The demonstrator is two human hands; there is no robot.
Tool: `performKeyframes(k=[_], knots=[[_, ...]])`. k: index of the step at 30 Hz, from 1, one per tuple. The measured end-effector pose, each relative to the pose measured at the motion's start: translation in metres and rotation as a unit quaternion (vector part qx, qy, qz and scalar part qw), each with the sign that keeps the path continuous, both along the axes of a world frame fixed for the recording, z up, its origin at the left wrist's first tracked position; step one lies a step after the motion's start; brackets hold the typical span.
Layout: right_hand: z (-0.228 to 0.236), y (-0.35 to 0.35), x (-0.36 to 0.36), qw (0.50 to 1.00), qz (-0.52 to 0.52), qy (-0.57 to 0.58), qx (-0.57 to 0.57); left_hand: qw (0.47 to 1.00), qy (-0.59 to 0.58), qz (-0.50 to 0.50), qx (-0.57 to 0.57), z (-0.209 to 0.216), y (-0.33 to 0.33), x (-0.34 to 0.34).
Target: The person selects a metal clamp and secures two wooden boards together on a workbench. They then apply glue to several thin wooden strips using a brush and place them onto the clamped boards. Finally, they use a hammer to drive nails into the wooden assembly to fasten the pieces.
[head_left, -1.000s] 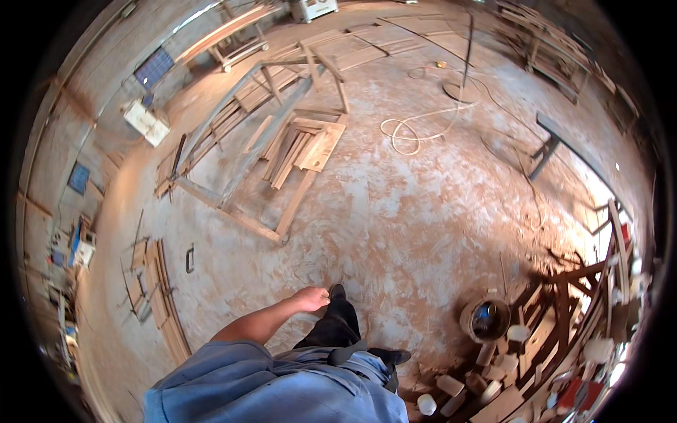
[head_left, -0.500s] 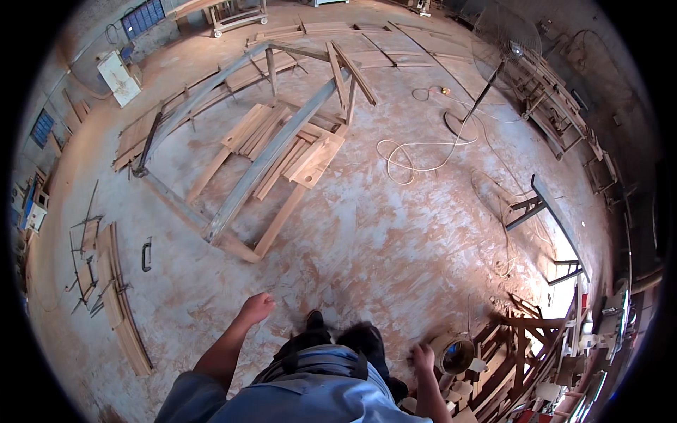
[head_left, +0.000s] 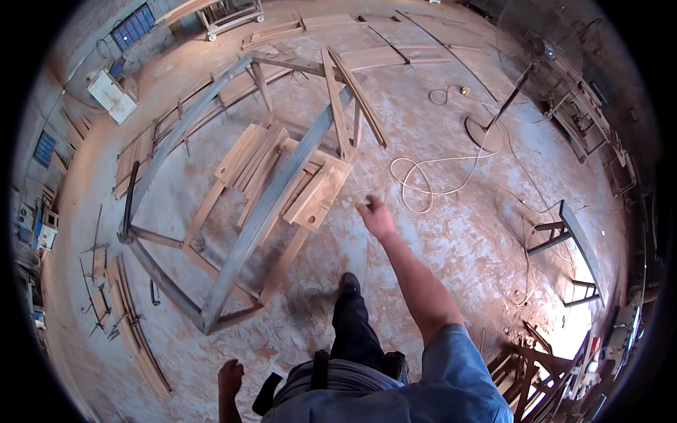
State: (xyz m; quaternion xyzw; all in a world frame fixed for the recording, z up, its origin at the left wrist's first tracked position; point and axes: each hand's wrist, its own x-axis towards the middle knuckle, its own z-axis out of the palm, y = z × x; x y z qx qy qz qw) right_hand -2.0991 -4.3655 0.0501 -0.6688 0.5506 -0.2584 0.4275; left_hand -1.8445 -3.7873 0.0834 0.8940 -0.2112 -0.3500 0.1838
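Note:
I stand on a dusty workshop floor and look down at my own legs and shoe [head_left: 349,285]. My right hand [head_left: 376,217] swings out ahead of me, fingers loosely apart, holding nothing. It hangs in the air near a stack of wooden planks [head_left: 317,194] lying across a long grey metal frame [head_left: 264,204]. My left hand [head_left: 230,375] is low at my side, empty, with fingers curled loosely. Both sleeves are blue.
A white cable [head_left: 423,176] coils on the floor to the right, beside a standing fan's base [head_left: 483,134]. A metal trestle [head_left: 564,236] stands at the right. Scrap wood and metal frames [head_left: 536,370] pile up at lower right. Boards [head_left: 137,338] lie along the left wall.
The view has moved closer to the metal frame and planks. My right arm swung forward and up into view, while my left hand dropped back to my side.

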Motion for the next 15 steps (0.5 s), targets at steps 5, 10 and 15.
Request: performKeyframes(k=[5, 10, 15], knots=[[0.032, -0.155, 0.048, 0.947, -0.019, 0.231, -0.221, 0.994, 0.044, 0.086, 0.051, 0.009, -0.004, -0.021], [0.022, -0.261, 0.057, 0.956, -0.029, 0.289, -0.046, 0.986, 0.064, 0.123, 0.092, 0.041, -0.038, -0.055], [-0.035, -0.307, 0.05, 0.967, -0.009, 0.252, 0.028, 0.985, 0.08, 0.107, 0.109, 0.048, -0.045, -0.057]])
